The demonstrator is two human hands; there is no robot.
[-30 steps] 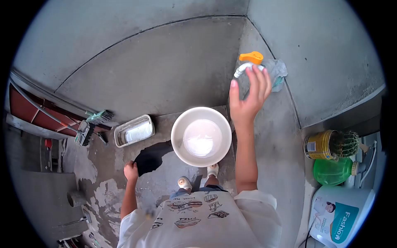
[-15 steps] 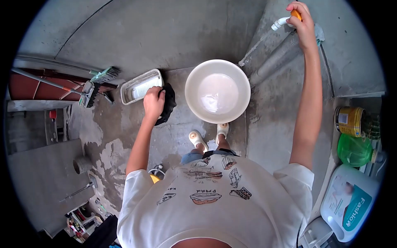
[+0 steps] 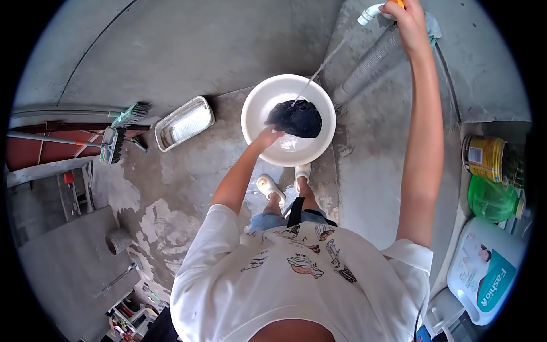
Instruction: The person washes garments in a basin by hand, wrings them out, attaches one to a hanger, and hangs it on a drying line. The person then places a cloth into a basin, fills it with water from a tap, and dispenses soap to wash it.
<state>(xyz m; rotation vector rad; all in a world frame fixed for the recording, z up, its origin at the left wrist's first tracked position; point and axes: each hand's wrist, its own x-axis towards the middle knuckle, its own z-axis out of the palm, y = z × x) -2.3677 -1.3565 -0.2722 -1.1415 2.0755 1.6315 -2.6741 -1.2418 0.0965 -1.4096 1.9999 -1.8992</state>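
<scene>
A crumpled black cloth (image 3: 302,118) lies in the water of a round white basin (image 3: 248,122) on the floor. My left hand (image 3: 268,137) reaches over the basin's near left rim, fingers slightly apart beside the cloth's lower left edge; whether the fingertips touch it is unclear. Up at the top right, my right hand (image 3: 411,24) is closed around the orange tap handle (image 3: 397,3). From the white tap spout (image 3: 369,15), a thin stream of water (image 3: 325,64) falls onto the cloth.
A rectangular whitish tub (image 3: 185,124) stands left of the basin, with a green brush broom (image 3: 131,115) farther left. Along the right side are a yellow can (image 3: 483,159), a green bottle (image 3: 491,198) and a large detergent jug (image 3: 484,273). A grey pipe (image 3: 367,65) runs along the corner.
My left hand has carried the black cloth rightward from beside the rectangular tub into the basin and let it go. My right hand stays on the tap handle. Water runs in both frames.
</scene>
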